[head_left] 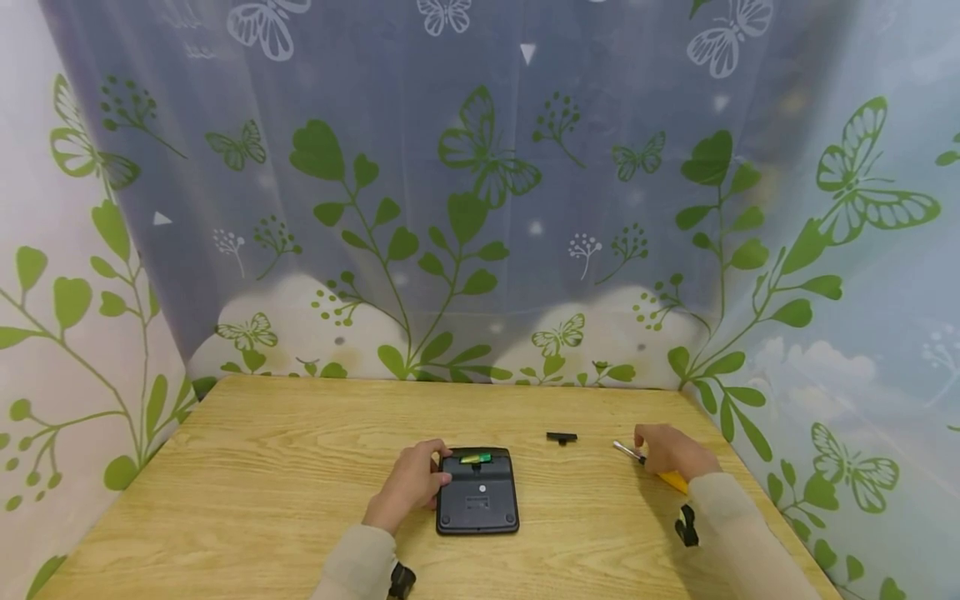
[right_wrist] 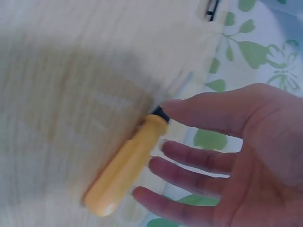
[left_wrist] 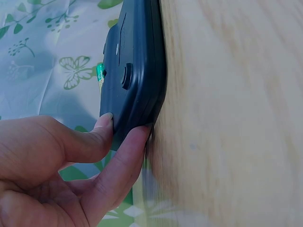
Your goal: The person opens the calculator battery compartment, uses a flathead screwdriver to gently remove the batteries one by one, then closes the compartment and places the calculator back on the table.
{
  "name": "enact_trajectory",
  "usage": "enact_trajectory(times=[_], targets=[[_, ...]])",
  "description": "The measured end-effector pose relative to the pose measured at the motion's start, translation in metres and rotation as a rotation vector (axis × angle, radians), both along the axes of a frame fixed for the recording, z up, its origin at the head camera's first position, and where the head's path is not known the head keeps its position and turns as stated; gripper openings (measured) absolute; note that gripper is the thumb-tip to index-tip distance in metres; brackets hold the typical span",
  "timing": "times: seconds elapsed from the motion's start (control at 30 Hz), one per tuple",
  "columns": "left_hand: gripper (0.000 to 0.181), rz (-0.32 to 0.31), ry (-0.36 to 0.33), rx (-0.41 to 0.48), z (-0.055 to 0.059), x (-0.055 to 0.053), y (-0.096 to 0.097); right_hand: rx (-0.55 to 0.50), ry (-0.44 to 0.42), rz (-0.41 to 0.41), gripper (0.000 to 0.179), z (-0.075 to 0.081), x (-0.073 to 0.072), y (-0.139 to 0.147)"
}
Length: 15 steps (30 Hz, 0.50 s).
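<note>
A: So why's that dark device (head_left: 477, 504) laid face down on the table?

B: Probably so the battery slot can be reached. It's set flat in front of the person, slot end pointed away, and a green-and-yellow battery (head_left: 476, 458) can be seen in the uncovered slot. Looks like a calculator, but the front is hidden.

A: And the left hand (head_left: 408, 483)?

B: Clamped on the device's left edge, near the slot end. The thumb is laid over the back and a finger is pressed to the side, likely so it's kept from sliding. The slot itself isn't blocked that way.

A: What about that small black piece (head_left: 562, 437)?

B: It's been left lying on the wood to the right, apart from everything. Could be the slot's cover, judging by shape, and it's well within reach there.

A: Screwdriver (right_wrist: 128, 165) gripped, then?

B: Not really. It's rested on the table farther right, tip angled away. The right hand (head_left: 675, 452) is held over it, fingers loose and unwrapped, thumb by the black collar. Whether it's actually touched can't be told. Hands are well apart, anyway.
</note>
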<state>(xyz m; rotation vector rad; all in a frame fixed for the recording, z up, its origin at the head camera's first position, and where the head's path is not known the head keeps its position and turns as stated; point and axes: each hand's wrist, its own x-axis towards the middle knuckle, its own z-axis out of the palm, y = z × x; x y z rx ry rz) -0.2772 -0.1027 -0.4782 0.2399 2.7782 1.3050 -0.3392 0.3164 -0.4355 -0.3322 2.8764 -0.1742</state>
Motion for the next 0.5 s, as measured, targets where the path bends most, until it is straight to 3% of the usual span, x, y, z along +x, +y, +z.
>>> enact_trajectory(times=[0.23, 0.5], targets=[[0.029, 0.004, -0.008, 0.001, -0.001, -0.001, 0.000, -0.044, 0.142, 0.124, 0.029, 0.011, -0.002, -0.012], [0.029, 0.000, -0.007, -0.003, 0.000, -0.001, 0.000, -0.049, 0.162, 0.187, 0.024, 0.018, 0.004, -0.044]])
